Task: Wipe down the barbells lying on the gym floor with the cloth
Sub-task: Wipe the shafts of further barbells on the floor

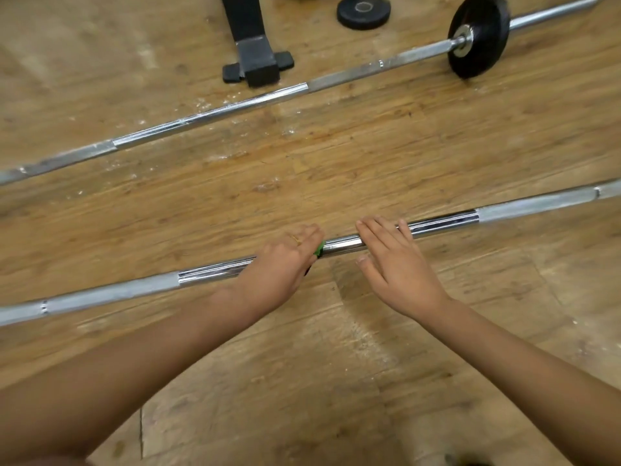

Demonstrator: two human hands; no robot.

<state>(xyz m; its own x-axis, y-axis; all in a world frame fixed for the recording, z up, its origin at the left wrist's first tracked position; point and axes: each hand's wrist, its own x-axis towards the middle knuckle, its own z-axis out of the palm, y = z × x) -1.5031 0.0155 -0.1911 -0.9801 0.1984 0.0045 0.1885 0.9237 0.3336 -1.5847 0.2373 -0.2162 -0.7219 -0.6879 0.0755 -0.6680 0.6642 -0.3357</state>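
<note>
Working the near barbell at its shiny middle, I have my left hand curled over the bar with the green cloth pinched under the fingers (only a sliver of it shows). My right hand lies flat, fingers straight, resting on the bar just beside and steadying it on the floor. I judge the task partway at best. The dull grip sections toward both ends look yet to be covered, and the far barbell, with its black plate, lies well apart from both hands, apparently not wiped.
</note>
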